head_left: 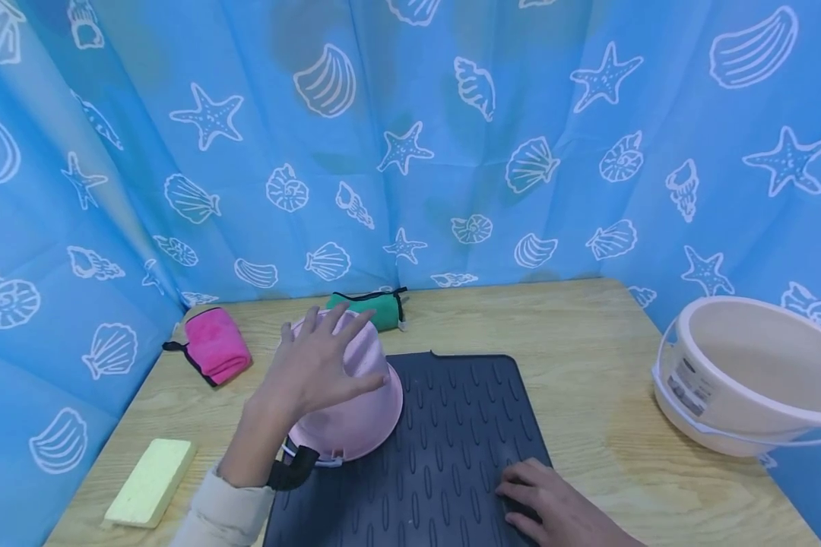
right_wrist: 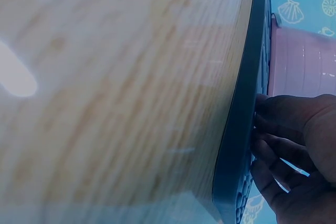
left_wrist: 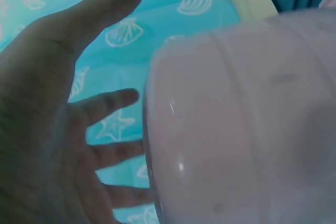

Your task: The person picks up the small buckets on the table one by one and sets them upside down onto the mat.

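A pink bucket [head_left: 372, 425] stands upside down on the left part of a dark ribbed mat [head_left: 445, 463], its wide rim lying on the mat. Over its raised base, my left hand [head_left: 315, 372] is spread wide, fingers and thumb apart. The left wrist view shows those fingertips right at the edge of the bucket's base [left_wrist: 252, 124], with nothing gripped. My right hand [head_left: 554, 501] rests at the mat's right edge, fingers loosely bent. In the right wrist view its fingertips touch the ribbed side of the mat [right_wrist: 239, 108].
At the right stands a large cream bucket [head_left: 721, 403] with a wire handle. A folded pink cloth [head_left: 219, 346] lies at the back left, a green cloth [head_left: 383, 310] behind the pink bucket. Nearer on the left is a pale yellow sponge block [head_left: 152, 482]. A blue shell-patterned curtain [head_left: 438, 205] borders the table.
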Action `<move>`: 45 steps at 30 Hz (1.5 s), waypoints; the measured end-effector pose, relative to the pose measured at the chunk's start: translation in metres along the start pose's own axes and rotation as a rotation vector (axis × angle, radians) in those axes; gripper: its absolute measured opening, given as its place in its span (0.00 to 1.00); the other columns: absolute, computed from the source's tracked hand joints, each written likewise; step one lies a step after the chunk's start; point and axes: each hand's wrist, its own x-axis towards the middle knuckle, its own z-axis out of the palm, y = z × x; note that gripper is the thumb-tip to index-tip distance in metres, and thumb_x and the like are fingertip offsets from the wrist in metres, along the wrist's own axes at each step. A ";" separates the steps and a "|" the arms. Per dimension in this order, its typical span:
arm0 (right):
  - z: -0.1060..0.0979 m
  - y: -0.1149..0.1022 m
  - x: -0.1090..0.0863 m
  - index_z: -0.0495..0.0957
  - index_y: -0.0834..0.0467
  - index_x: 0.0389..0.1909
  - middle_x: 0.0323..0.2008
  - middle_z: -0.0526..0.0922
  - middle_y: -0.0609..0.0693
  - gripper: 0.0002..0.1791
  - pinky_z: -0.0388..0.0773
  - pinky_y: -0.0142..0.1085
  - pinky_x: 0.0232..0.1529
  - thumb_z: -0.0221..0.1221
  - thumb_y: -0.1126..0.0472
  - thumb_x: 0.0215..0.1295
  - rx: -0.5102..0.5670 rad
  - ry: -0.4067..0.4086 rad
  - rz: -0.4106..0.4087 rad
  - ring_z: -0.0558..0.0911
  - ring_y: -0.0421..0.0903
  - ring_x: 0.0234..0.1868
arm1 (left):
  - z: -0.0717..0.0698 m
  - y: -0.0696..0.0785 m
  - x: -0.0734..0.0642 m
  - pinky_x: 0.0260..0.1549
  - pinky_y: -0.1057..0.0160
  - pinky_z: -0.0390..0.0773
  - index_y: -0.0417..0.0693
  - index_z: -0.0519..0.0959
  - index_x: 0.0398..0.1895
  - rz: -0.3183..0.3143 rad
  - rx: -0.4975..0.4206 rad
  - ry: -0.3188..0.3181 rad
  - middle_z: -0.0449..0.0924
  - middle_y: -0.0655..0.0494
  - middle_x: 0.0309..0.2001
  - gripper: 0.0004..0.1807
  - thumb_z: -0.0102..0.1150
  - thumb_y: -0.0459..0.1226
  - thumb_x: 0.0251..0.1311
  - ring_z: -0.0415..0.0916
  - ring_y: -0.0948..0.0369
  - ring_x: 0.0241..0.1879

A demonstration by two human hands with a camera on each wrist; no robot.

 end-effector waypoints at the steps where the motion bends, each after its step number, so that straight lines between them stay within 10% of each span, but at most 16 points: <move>1: 0.000 0.000 0.000 0.85 0.57 0.47 0.48 0.77 0.43 0.12 0.78 0.35 0.41 0.67 0.59 0.64 0.001 0.004 0.002 0.74 0.38 0.46 | 0.000 0.002 -0.001 0.60 0.25 0.54 0.63 0.62 0.77 0.030 -0.011 0.042 0.59 0.47 0.75 0.48 0.55 0.69 0.55 0.54 0.35 0.71; 11: -0.002 -0.002 -0.001 0.85 0.55 0.48 0.49 0.77 0.42 0.12 0.78 0.35 0.43 0.67 0.57 0.65 0.013 -0.030 0.050 0.74 0.38 0.48 | 0.008 0.032 -0.013 0.60 0.46 0.70 0.54 0.75 0.67 0.289 -0.198 0.335 0.75 0.53 0.62 0.33 0.63 0.54 0.58 0.71 0.50 0.61; 20: -0.001 -0.002 -0.001 0.85 0.57 0.48 0.48 0.77 0.42 0.12 0.78 0.36 0.43 0.66 0.57 0.66 0.030 -0.060 0.084 0.74 0.38 0.47 | 0.026 0.057 -0.028 0.57 0.55 0.75 0.57 0.74 0.68 0.288 -0.375 0.221 0.73 0.59 0.62 0.32 0.64 0.53 0.60 0.70 0.60 0.60; 45: 0.004 0.001 -0.005 0.85 0.57 0.45 0.47 0.77 0.43 0.12 0.78 0.33 0.40 0.69 0.61 0.61 -0.015 0.106 -0.052 0.75 0.38 0.45 | 0.104 0.073 -0.053 0.53 0.55 0.78 0.62 0.77 0.63 0.233 -0.475 -0.073 0.77 0.63 0.56 0.26 0.61 0.55 0.63 0.75 0.63 0.54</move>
